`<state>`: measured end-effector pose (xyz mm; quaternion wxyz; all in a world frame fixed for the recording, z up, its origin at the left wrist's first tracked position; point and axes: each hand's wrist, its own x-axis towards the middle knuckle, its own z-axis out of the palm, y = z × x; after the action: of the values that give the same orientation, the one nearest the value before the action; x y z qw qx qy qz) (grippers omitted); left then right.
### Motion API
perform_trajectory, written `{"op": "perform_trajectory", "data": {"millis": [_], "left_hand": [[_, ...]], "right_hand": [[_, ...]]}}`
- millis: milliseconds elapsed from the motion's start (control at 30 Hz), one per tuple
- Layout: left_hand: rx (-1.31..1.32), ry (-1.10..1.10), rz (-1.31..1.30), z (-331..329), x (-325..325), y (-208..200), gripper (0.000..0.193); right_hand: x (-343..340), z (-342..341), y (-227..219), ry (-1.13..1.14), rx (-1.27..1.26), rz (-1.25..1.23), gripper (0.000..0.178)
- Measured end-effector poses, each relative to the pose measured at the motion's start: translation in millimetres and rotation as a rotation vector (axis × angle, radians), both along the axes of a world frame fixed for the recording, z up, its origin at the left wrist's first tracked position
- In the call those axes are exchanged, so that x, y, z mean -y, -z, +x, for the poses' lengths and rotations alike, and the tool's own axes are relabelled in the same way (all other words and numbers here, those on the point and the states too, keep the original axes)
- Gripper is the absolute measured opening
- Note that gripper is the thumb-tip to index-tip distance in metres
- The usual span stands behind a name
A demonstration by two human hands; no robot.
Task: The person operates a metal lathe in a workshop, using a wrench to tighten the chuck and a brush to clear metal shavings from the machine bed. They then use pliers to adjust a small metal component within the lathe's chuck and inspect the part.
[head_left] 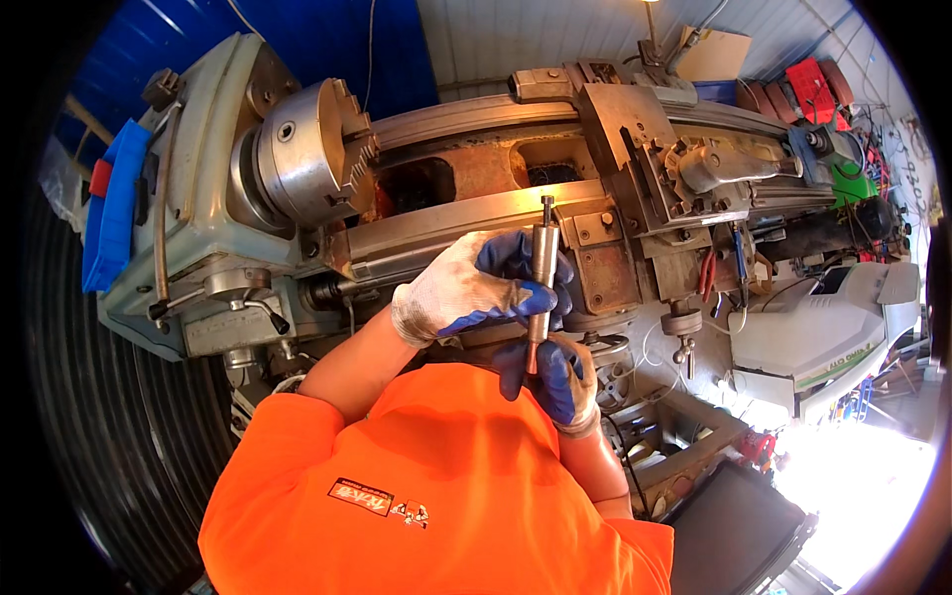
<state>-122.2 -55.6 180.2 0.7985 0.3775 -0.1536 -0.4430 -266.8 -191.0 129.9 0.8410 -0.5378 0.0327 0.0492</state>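
Held upright in front of my chest is a slim stepped metal shaft (543,260), with a dark narrow screw-like tip on top and a copper-coloured lower end. My left hand (474,286), in a white glove with blue coated fingers, closes round its middle, thumb across the front. Lower down, my right hand (561,382) wears a matching glove and pinches the copper-coloured end between thumb and fingers. Behind the shaft stands a metal lathe; its bed (476,213) runs across the view. Some fingertips are hidden behind the shaft.
The lathe's large chuck (302,149) is at the left, its tool post and carriage (645,149) at the right. A blue bin (117,203) hangs at the far left. Pliers (707,275) hang by the carriage. A grey-white machine housing (818,332) stands to the right.
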Motion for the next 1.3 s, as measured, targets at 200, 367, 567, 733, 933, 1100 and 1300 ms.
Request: {"op": "perform_trajectory", "data": {"millis": [200,367,567,733,933,1100,1300], "left_hand": [[0.027,-0.033,0.028,-1,1,11,0.039],[0.466,0.019,0.041,8,0,31,0.046],[0.014,0.178,-0.093,6,-1,2,0.067],[-0.011,0.167,-0.123,8,-6,4,0.049],[-0.167,0.126,-0.201,6,-10,19,0.052],[-0.095,0.125,-0.174,8,-10,21,0.05],[-0.233,0.092,-0.192,11,-12,37,0.048]], "right_hand": [[-1,3,-4,-0.009,0.003,0.01,0.054],[-6,6,-18,0.023,-0.029,-0.055,0.059],[-6,0,-12,0.065,-0.024,0.015,0.056],[-1,1,-4,-0.021,0.022,0.048,0.057],[-4,2,-9,-0.011,0.024,0.023,0.06],[-6,2,-6,0.022,0.013,0.061,0.056],[-3,2,-3,-0.017,0.032,0.061,0.058]]}}
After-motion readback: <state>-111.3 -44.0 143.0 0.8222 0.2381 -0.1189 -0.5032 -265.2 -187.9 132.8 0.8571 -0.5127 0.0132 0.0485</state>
